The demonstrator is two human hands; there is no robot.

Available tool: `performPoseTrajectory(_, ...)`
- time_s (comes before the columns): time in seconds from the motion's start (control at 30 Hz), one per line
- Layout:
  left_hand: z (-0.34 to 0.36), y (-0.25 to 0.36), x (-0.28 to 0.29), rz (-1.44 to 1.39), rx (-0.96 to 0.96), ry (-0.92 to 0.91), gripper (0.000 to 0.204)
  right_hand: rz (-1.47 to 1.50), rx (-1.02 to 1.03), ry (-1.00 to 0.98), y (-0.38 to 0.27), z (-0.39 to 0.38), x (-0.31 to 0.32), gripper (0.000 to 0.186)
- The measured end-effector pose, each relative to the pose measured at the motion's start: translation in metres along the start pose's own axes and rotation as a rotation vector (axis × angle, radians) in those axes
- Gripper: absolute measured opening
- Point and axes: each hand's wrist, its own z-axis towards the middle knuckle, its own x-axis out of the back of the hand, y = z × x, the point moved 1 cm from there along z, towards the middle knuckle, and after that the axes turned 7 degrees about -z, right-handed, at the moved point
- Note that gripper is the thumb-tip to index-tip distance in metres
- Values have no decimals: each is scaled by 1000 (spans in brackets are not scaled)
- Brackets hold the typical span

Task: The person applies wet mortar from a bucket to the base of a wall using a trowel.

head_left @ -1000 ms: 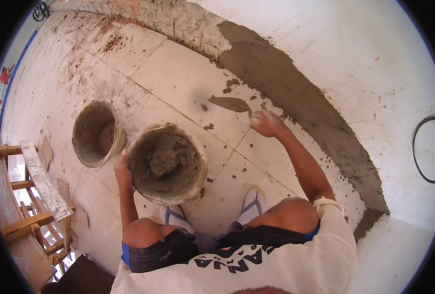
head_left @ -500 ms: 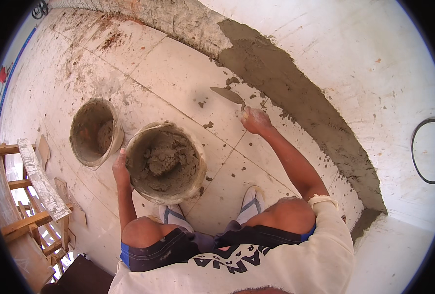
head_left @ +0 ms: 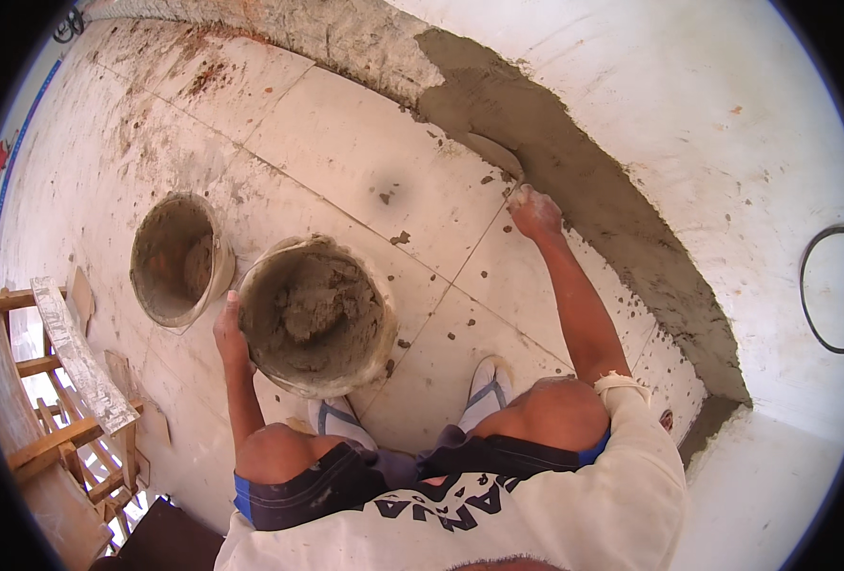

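My right hand [head_left: 538,211] is closed round the handle of a pointed trowel [head_left: 495,152]. The trowel's blade lies at the lower edge of a band of wet grey mortar [head_left: 574,167] along the foot of the white wall, where it meets the floor. My left hand [head_left: 233,330] grips the near left rim of a bucket [head_left: 390,319], thumb up along the outside. Inside that bucket sits a lumpy heap of mortar [head_left: 313,306]. To its left stands a second bucket [head_left: 222,271], coated inside with mortar and tilted in my view.
Mortar crumbs [head_left: 400,238] dot the tiled floor [head_left: 346,195]. Wooden framing [head_left: 56,447] stands at the left. A dark object with a looped cable [head_left: 826,290] is by the right wall. My feet in sandals [head_left: 487,390] are just behind the mortar bucket.
My right hand has moved to the right and away from me, carrying the trowel from above the floor tiles to the mortar band. My left hand stays at the bucket.
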Motion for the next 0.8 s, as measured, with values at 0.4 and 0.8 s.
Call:
performPoseTrajectory(0.4,0,4,-5,-42,67,38,51,-100,98,-14,39,-40,-30,45)
performPoseTrajectory(0.8,-4,11,-11,-66,69,22,51,-48,36,159,47,-52,16,39)
